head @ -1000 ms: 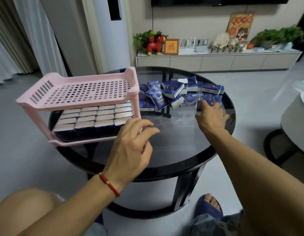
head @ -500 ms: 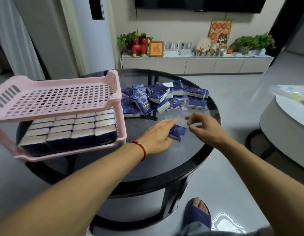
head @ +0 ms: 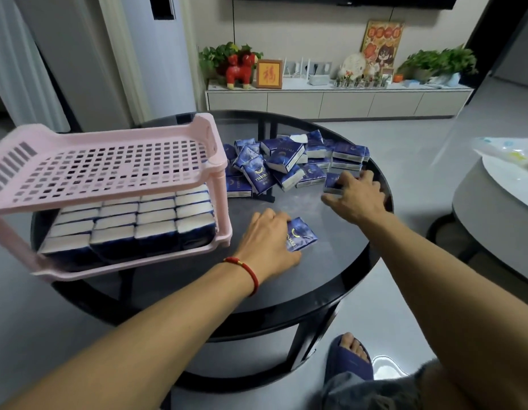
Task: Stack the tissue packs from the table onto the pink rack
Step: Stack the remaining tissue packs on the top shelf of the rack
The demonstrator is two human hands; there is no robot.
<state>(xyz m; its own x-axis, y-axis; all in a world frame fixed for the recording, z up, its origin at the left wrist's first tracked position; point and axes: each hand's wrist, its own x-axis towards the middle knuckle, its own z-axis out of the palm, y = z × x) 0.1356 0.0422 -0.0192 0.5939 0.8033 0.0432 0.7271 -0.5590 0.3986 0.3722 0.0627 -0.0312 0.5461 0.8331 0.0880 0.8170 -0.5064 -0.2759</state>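
While the left hand (head: 268,244) grips a lone blue tissue pack (head: 301,234) lying flat on the round black tabletop (head: 330,270), the right hand (head: 355,195) curls round another pack (head: 333,182) at the edge of the loose pile (head: 289,164). Pink rack (head: 109,164) stands left: bottom shelf packed full, top bare.
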